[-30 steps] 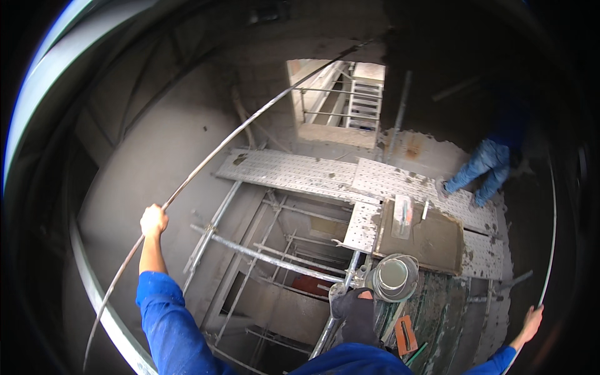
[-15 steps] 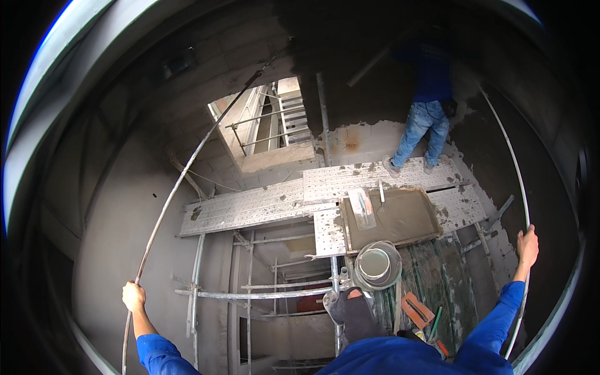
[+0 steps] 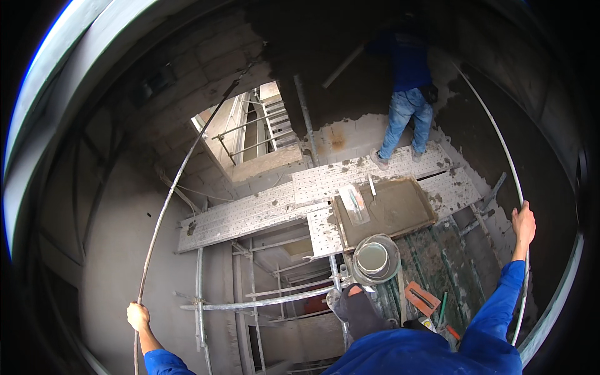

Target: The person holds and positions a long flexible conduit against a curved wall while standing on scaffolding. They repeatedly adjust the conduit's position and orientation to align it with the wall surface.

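On the left, my left hand (image 3: 139, 316) is wrapped round a long, thin metal pole (image 3: 167, 200), which rises past a window opening toward the dark wall. At the right side, my right hand (image 3: 524, 223) grips a second thin metal pole (image 3: 501, 139), its upper end near the wet-plastered wall. Both look like scaffold braces; their lower ends run out of sight. Between my arms stands a round bucket (image 3: 373, 258) in a wider basin. Beyond it lies a shallow trough (image 3: 409, 219) of grey mortar, with a plastering trowel (image 3: 354, 205) across its left edge.
A co-worker in blue (image 3: 409, 75) stands on the perforated planks (image 3: 250, 209), holding a long straightedge (image 3: 344, 67) at the wall. Scaffold tubes (image 3: 269, 301) cross a drop at lower left. An orange float (image 3: 422, 298) lies on the green boards (image 3: 431, 262) near me.
My view has turned slightly, so the planks, window and co-worker sit farther left. In the picture, my left hand is lower and my right hand higher. Both still grip their poles.
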Demonstrator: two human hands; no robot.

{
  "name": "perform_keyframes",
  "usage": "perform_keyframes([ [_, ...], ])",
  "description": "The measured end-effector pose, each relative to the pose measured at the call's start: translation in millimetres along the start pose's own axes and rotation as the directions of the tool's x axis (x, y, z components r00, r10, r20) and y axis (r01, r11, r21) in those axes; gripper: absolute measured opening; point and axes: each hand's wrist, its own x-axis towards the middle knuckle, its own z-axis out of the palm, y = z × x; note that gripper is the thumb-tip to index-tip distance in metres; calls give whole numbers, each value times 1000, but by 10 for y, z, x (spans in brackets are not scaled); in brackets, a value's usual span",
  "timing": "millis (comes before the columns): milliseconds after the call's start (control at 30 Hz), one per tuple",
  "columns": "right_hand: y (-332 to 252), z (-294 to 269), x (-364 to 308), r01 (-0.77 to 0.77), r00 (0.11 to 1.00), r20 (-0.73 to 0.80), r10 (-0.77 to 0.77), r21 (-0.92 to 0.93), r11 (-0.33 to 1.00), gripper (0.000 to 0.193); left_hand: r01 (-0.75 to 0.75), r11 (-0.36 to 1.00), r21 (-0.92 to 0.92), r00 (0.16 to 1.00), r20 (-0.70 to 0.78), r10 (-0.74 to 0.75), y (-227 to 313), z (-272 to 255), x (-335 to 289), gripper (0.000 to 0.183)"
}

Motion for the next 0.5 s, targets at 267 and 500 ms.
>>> perform_keyframes([
  [267,5,20,0,-8,1000,-15,8,-2,1000,40,13,1000,19,1000,-11,-12,55,-52,-28,16],
  [500,29,1,-55,-20,1000,23,20,-1,1000,39,0,999,37,1000,-5,0,-91,18,-7,17],
])
